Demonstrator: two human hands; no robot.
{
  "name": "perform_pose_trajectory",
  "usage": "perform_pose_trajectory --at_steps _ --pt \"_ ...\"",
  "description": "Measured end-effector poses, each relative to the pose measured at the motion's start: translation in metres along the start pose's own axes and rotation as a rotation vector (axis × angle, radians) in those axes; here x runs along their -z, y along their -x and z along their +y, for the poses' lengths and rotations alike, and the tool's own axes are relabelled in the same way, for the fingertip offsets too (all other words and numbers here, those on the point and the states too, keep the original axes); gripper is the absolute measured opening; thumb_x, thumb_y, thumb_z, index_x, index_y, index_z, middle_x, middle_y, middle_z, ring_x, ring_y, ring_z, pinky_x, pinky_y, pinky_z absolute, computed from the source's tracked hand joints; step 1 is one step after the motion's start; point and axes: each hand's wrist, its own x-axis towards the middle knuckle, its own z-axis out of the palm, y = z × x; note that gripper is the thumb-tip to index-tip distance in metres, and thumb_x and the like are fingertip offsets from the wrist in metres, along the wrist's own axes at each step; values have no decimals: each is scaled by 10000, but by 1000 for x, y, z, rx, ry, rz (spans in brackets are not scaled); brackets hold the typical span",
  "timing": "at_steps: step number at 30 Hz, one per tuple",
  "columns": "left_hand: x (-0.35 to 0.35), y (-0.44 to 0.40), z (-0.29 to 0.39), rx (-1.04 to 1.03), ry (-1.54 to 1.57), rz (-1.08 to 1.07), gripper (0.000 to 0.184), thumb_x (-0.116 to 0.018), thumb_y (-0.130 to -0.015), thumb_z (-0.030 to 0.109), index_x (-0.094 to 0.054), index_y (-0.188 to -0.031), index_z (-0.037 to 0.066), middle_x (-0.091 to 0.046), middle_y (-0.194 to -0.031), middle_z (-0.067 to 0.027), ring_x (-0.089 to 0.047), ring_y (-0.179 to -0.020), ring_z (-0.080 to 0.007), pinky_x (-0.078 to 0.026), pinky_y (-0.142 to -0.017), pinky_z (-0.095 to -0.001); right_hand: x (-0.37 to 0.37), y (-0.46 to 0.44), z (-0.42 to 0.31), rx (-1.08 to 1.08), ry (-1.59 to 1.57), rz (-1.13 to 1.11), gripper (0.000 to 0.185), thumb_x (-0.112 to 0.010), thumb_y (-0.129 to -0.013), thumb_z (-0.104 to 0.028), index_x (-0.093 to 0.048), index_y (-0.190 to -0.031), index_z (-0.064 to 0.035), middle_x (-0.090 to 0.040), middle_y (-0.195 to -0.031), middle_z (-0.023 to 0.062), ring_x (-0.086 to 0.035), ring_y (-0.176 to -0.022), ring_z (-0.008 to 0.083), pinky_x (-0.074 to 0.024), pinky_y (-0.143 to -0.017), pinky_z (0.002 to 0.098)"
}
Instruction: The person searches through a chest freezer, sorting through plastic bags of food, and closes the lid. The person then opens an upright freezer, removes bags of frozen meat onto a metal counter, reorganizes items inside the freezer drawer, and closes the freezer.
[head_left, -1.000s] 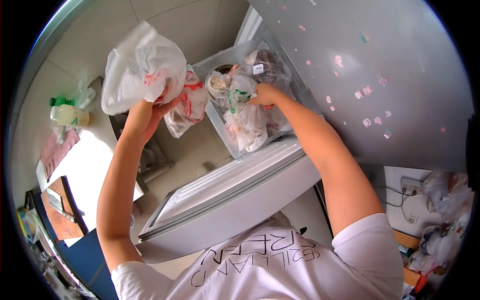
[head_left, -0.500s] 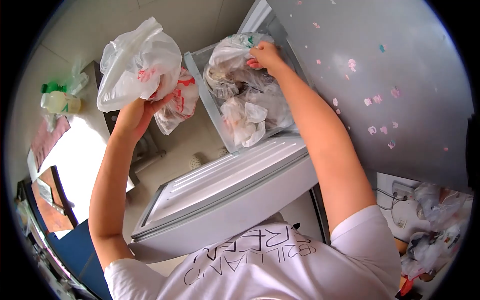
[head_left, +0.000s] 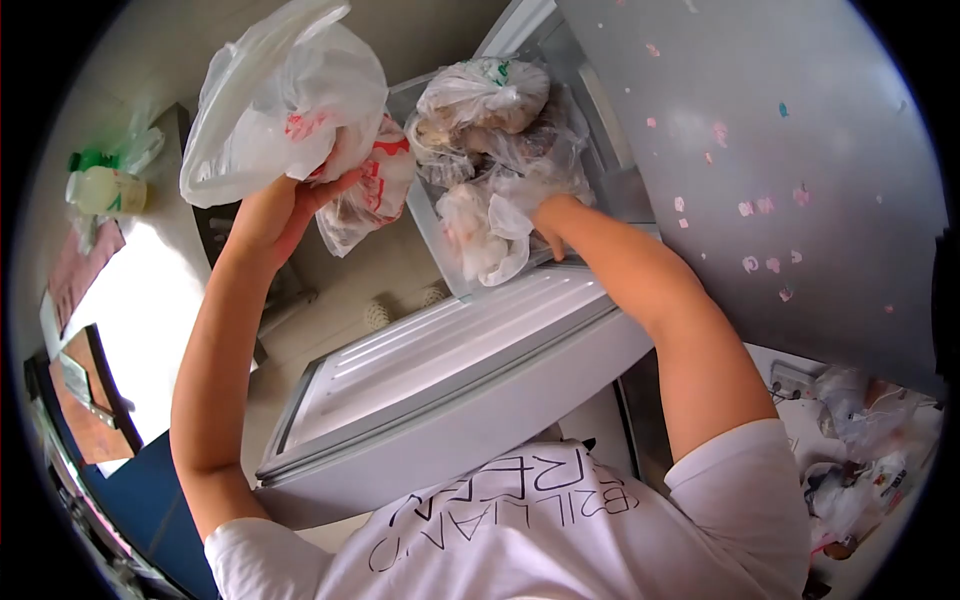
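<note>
My left hand (head_left: 283,218) is closed around a white plastic bag (head_left: 300,95) with red print, raised to the left of the freezer drawer. A smaller red-and-white bag (head_left: 372,190) hangs beside it, against the fingers. My right hand (head_left: 562,222) reaches down into the near right part of the drawer (head_left: 432,235), beside a crumpled clear bag (head_left: 480,235). Most of its fingers are hidden, so their grip does not show. At the drawer's far end lies a knotted whitish bag (head_left: 485,95) with green print, with more clear bags below it.
An open freezer door (head_left: 450,370) stands between my body and the drawer. To the right is a large grey panel (head_left: 760,170) with sticker marks. On the left, a counter holds a bottle (head_left: 108,192) and a knife on a cutting board (head_left: 95,400). Plastic bags (head_left: 850,480) pile at lower right.
My right hand has let go of the green-printed bag and moved nearer, to the drawer's close end. That bag now lies in the drawer. The left hand still holds its bag, slightly higher in view.
</note>
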Motion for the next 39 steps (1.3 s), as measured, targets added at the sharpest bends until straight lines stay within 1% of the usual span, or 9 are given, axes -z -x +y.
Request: perform_pose_trajectory --at_steps 2,5,14,20,24,30,32,34,39 --pt "-2 4 -1 6 -4 -29 389 -563 -852 237 -466 -1179 51 -463 -1161 -99 -474 -1064 -213 -466 -889 -343 -26 -15 13 -408 -601 31 413 -696 -643 -314 -639 -976 -76 -623 -931 194 -599 -877 329 -466 -754 417" --pt "-4 5 3 -8 31 -26 393 -560 -849 214 -461 -1190 47 -464 -1169 -101 -477 -1061 -213 -471 -883 -338 -1 -12 29 288 703 -271 339 -667 -633 -232 -636 -947 -108 -633 -894 161 -606 -830 299 -471 -710 403" --pt "-19 -12 2 76 37 -159 416 -570 -841 180 -431 -1210 49 -469 -1191 -75 -471 -1099 -208 -497 -868 -346 118 80 -9 -83 -314 546 95 -544 -730 -124 -546 -810 -73 -611 -866 162 -579 -818 360 -462 -691 442" --pt "-33 -13 0 91 17 -152 437 -579 -832 181 -422 -1220 53 -461 -1193 -82 -466 -1105 -204 -492 -883 -346 97 79 -1 -137 -183 862 99 -495 -758 -78 -512 -855 -64 -607 -835 182 -577 -777 381 -456 -662 458" --pt "-31 -10 -4 110 -3 -143 431 -573 -834 172 -422 -1218 50 -459 -1195 -85 -469 -1102 -203 -495 -878 -342 92 84 -3 -241 -102 789 116 -456 -780 -66 -518 -878 -65 -611 -869 172 -596 -716 364 -476 -685 444" --pt "-25 -3 -8 124 7 -116 413 -560 -840 167 -429 -1213 49 -468 -1188 -82 -484 -1085 -201 -500 -864 -333 88 78 3 -260 -1150 498 233 -430 -781 -69 -561 -973 -80 -607 -774 146 -603 -541 237 -499 -543 375" --pt "-24 -1 -10 134 4 -115 408 -556 -841 170 -433 -1212 52 -471 -1186 -80 -488 -1080 -199 -501 -861 -331 90 104 -16 -195 -171 399 220 -521 -736 -84 -597 -941 -56 -639 -878 141 -648 -660 250 -509 -640 362" --pt "-23 -1 -12 141 -6 -113 399 -555 -843 184 -443 -1206 61 -476 -1183 -77 -493 -1072 -194 -501 -858 -328 107 136 -44 -170 123 -244 230 -545 -728 -106 -631 -937 -62 -633 -984 139 -634 -863 259 -501 -703 378" --pt "-30 -2 -15 149 -6 -114 401 -552 -844 189 -444 -1209 62 -478 -1187 -79 -494 -1073 -197 -501 -856 -330 73 157 -22 85 477 -222 246 -518 -717 -89 -661 -909 -145 -650 -916 89 -631 -841 254 -483 -714 405"
